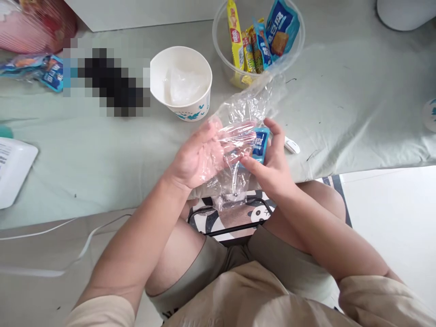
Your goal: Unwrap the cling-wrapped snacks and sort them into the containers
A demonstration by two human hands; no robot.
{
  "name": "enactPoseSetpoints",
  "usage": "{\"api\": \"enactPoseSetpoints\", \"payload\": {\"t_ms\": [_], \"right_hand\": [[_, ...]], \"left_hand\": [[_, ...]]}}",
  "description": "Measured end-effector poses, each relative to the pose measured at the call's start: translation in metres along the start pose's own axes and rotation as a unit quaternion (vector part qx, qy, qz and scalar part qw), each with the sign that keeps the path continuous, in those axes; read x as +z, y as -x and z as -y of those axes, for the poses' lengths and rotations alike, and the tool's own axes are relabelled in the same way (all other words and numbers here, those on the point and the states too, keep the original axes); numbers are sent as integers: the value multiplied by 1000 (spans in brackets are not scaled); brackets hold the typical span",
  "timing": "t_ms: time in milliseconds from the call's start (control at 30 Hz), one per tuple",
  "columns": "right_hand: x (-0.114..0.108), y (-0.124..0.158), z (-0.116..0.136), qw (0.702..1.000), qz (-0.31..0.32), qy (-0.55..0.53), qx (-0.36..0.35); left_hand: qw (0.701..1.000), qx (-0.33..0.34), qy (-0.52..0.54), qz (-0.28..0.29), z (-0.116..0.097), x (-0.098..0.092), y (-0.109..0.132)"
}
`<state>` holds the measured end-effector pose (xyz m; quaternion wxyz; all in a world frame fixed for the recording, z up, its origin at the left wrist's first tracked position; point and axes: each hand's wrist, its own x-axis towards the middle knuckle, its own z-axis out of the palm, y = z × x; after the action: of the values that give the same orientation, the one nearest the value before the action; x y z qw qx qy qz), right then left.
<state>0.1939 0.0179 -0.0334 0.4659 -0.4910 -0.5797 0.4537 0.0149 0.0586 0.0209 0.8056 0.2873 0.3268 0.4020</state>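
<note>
My left hand (pixel 194 156) and my right hand (pixel 272 165) meet at the edge of a bed covered in pale green sheet (pixel 340 100). Between them is a clear, crinkled plastic bag (pixel 245 109) with a small blue snack packet (pixel 260 143) inside or against it. My left hand's fingers lie inside or behind the film and grip it. My right hand pinches the blue packet and the film with thumb and fingers. The bag's loose end rises toward the clear tub.
A white paper bowl (pixel 181 84) with crumpled clear plastic in it stands beyond my hands. A clear plastic tub (pixel 221 41) holds several snack packets. More blue packets (pixel 51 72) lie at far left, a white object (pixel 13 168) at the left edge. A small white item (pixel 292 145) lies right of my hand.
</note>
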Motion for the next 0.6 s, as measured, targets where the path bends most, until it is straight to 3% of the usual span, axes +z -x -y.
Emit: {"api": "enactPoseSetpoints", "payload": {"t_ms": [200,300,400,467,600], "right_hand": [[-1,-5,-2,974,20,-179,138],[0,-7,-7,962,27,-216,163],[1,-7,-8,971,24,-188,149],[1,-4,-4,983,-20,-136,119],[-9,4,12,991,-121,-42,27]], "left_hand": [[996,43,64,-46,-15,-7,9],[991,82,71,-78,-25,-12,12],[981,101,76,-144,-33,-15,13],[974,125,87,-169,-36,-18,11],[977,125,86,-147,-34,-24,5]]}}
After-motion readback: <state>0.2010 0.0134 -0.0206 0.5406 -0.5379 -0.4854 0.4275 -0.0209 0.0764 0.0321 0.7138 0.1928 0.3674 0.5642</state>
